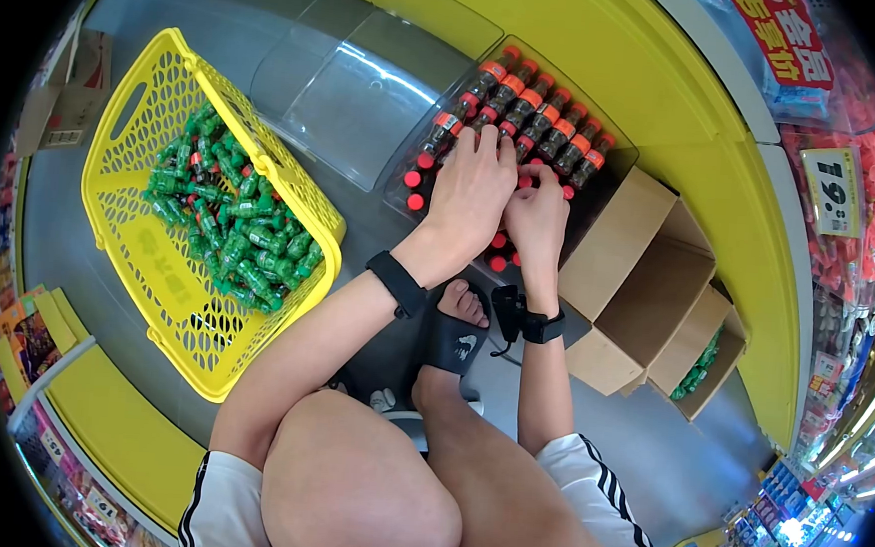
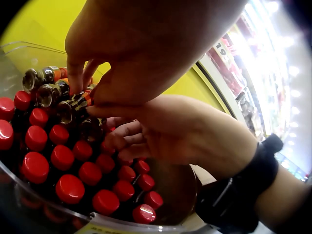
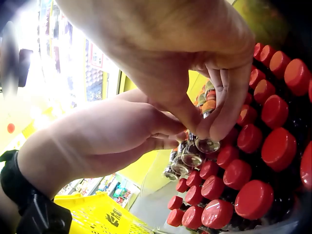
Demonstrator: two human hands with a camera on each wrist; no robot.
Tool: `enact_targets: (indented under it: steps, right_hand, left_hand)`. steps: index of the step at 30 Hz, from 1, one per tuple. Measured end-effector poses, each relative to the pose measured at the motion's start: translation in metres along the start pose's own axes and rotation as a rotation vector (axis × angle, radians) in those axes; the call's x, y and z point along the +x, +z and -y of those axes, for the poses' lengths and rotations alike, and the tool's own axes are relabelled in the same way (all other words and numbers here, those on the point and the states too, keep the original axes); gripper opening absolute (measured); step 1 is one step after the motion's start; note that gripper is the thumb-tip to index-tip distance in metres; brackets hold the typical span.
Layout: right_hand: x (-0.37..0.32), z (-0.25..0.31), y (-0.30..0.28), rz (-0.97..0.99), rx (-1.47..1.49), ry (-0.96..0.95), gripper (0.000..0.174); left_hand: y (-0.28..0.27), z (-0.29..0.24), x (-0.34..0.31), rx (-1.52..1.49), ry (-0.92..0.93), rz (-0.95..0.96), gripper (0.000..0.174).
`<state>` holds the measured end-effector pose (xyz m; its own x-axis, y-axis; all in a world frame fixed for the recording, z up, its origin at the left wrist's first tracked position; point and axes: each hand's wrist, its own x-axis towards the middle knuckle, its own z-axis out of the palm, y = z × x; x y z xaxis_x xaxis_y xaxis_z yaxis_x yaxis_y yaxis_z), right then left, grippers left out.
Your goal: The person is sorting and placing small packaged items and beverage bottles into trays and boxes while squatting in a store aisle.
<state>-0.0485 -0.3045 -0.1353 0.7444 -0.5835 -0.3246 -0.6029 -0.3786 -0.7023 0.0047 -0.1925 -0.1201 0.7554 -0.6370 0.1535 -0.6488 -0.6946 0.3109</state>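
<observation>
Small dark bottles with orange labels (image 1: 550, 120) lie in a row on upright red-capped bottles (image 2: 62, 157) inside a clear bin. My left hand (image 1: 468, 190) reaches over the near side of the row; in the left wrist view my left hand (image 2: 141, 53) has thumb and fingers around one lying bottle (image 2: 66, 112). Beside it, my right hand (image 1: 539, 225) is bent over the bottles. In the right wrist view my right hand (image 3: 195, 63) pinches a bottle (image 3: 208, 145) near its base, close to the fingers of my left hand (image 3: 112, 129).
A yellow basket (image 1: 112, 193) with green-labelled bottles (image 1: 249, 237) stands at the left. Behind the bin's left side is a clear plastic panel (image 1: 369, 79). Open cardboard boxes (image 1: 619, 250) stand at the right, one holding green bottles (image 1: 697, 365). Shelves line both sides.
</observation>
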Motion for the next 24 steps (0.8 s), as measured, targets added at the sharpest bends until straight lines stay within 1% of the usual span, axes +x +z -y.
enact_targets:
  steps: [3,5,9,11,14,20,24]
  right_hand:
    - [0.002,-0.003,0.002,-0.008,0.034,0.007,0.042]
    - [0.006,-0.01,0.004,0.013,0.089,0.007,0.044]
    - [0.007,-0.004,-0.001,0.027,0.071,0.011,0.047]
    - [0.007,-0.004,-0.002,0.041,0.053,-0.004,0.049]
    - [0.005,0.003,-0.007,0.047,0.062,-0.012,0.048]
    - [0.01,-0.007,-0.003,0.03,0.101,-0.068,0.044]
    - [0.014,-0.016,0.001,0.039,0.133,-0.063,0.044]
  left_hand:
    - [0.002,0.0,0.001,-0.031,-0.011,0.0,0.054]
    - [0.003,0.001,0.001,-0.096,-0.04,0.102,0.083]
    - [0.0,0.002,-0.001,-0.084,-0.038,0.1,0.084]
    - [-0.003,0.001,-0.001,-0.062,-0.03,0.053,0.068]
    - [-0.004,0.001,-0.001,-0.086,-0.044,0.058,0.072]
    - [0.0,0.0,-0.004,-0.125,-0.042,0.046,0.074]
    - [0.001,0.001,-0.006,-0.116,-0.032,0.052,0.075]
